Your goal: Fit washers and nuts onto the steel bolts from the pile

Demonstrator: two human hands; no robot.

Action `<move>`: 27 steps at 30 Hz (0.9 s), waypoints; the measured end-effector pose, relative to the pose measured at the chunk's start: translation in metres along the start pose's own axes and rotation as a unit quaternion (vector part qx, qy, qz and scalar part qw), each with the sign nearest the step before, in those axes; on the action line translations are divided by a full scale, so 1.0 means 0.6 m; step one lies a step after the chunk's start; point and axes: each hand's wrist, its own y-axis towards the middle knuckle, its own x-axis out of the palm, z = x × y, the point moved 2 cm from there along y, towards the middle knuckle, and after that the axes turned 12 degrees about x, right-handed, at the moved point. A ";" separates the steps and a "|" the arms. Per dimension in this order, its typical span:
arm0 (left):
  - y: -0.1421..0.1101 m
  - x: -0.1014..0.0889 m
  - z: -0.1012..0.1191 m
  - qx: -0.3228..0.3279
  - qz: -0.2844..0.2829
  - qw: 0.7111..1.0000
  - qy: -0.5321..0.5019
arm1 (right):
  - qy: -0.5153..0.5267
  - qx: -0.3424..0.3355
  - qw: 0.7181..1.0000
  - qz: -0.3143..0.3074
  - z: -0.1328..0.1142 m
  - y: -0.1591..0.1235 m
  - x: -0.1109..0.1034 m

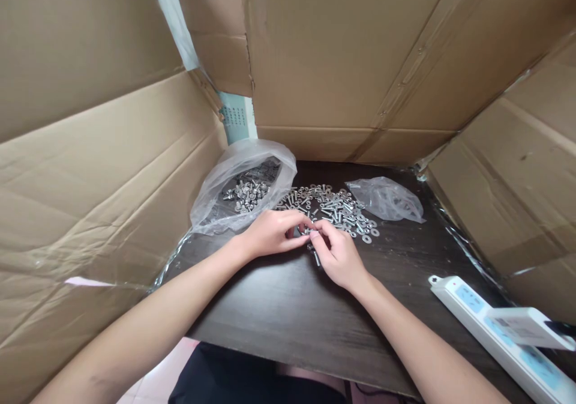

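My left hand (276, 234) and my right hand (339, 255) meet at the fingertips over the near edge of a hardware pile. Both are closed in a pinch on a small metal fastener (308, 232), probably a bolt, mostly hidden by the fingers. Just below the fingertips a bolt (317, 258) lies on the dark table. Loose bolts (335, 211) and flat washers (367, 239) spread out behind my hands. To the left, a clear plastic bag (211, 209) lies open with assembled bolts (249, 195) inside.
A second, crumpled plastic bag (387, 198) lies right of the pile. A white power strip (468, 314) with a plugged-in adapter (517, 326) sits at the table's right. Cardboard walls (351, 50) enclose the dark table (270, 308) at the left, back and right.
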 end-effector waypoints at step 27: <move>0.002 -0.002 0.004 -0.017 -0.016 1.000 0.010 | -0.007 0.000 1.000 0.015 -0.001 0.002 -0.004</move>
